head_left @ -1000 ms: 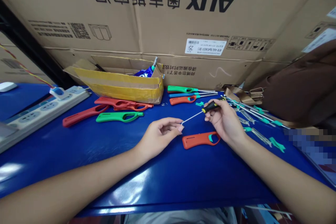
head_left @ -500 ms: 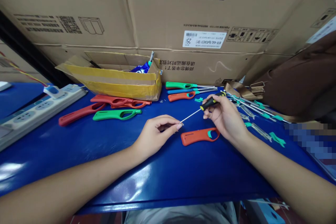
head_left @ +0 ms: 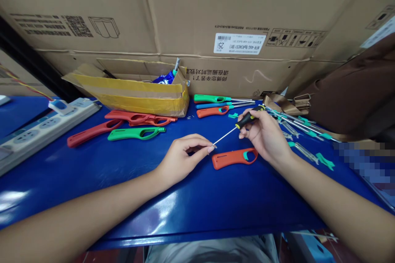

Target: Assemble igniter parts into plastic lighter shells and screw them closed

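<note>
My right hand (head_left: pixel 267 135) is wrapped round the black and yellow handle of a screwdriver (head_left: pixel 226 135), whose thin shaft slants down to the left. At the shaft's tip, the thumb and fingers of my left hand (head_left: pixel 187 154) are pinched together. Whether a small part sits in that pinch along with the tip is hidden. Just below the shaft, an orange lighter handle (head_left: pixel 228 158) with a teal trigger lies flat on the blue table (head_left: pixel 185 205), touched by neither hand as far as I can see.
Red lighter casings (head_left: pixel 95 132) and a green casing (head_left: pixel 132 133) lie at left, before an open cardboard box (head_left: pixel 138 96). Long-nosed lighters (head_left: pixel 212 111) lie at the back. Metal rods and teal parts (head_left: pixel 305 152) spread at right. A power strip (head_left: pixel 46 129) runs along the left.
Both hands keep the same hold, with the screwdriver tip still at my left fingertips. The whole view has shifted very slightly.
</note>
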Tool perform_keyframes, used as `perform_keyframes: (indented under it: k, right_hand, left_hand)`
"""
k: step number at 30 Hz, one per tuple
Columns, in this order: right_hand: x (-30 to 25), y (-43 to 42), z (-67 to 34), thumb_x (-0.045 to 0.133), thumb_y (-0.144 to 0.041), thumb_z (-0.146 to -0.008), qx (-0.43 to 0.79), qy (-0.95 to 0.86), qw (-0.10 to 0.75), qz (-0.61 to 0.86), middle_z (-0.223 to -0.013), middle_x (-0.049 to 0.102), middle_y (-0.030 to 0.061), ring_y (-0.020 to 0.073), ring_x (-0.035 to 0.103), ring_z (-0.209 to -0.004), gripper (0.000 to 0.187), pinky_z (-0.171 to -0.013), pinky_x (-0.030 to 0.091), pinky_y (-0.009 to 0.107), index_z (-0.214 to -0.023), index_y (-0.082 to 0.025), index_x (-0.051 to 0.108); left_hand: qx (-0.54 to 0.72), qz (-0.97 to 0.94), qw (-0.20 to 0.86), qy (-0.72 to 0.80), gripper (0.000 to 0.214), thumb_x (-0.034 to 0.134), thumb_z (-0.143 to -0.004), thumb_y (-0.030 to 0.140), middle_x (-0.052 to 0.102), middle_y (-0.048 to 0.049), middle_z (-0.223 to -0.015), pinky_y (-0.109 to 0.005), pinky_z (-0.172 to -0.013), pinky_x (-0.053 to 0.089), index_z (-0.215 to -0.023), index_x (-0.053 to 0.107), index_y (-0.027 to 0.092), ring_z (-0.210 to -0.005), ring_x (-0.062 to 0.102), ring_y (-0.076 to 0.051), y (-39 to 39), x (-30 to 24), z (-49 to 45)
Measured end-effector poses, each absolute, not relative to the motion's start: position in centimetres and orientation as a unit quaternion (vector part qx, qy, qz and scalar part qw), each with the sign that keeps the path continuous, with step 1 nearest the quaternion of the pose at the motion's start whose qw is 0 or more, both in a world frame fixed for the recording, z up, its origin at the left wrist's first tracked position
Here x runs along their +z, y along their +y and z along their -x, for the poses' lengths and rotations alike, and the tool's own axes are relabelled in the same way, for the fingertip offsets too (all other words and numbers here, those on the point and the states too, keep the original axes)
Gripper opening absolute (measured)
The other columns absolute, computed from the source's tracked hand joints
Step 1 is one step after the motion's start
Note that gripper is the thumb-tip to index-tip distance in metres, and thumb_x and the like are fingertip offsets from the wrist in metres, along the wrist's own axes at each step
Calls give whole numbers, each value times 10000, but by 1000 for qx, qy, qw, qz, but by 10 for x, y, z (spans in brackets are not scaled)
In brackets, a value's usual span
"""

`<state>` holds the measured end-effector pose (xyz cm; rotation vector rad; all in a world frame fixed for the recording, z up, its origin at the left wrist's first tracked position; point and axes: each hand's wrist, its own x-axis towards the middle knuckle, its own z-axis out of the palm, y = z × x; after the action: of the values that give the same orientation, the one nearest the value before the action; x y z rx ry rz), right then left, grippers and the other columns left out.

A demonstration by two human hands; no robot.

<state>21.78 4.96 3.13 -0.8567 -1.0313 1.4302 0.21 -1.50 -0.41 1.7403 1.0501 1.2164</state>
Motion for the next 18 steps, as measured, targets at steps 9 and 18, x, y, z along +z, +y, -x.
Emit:
perform_keyframes:
  k: [9,18]
  right_hand:
    - [41,43,-223,663,-306,-795,561,-532,538,336,-759,657,-10,122,563,-466,128,-358,459,238,-870,-216,612]
    - [54,18,-229,724,-330,-886,488,-682,476,266,-859,702,5,106,575,-498,304,-419,487,243,-1164,-259,622]
  left_hand:
    - [438,-734,324,406,112,691,-922,211,747,-68,-940,-275,-769,546,-906,794,172,-844,698,-166,-18,-4,-3]
    - [396,-802,263,361,144,663,-931,162,725,-82,-1032,-293,-851,565,-965,800,188,-927,703,-169,-23,-3,-3]
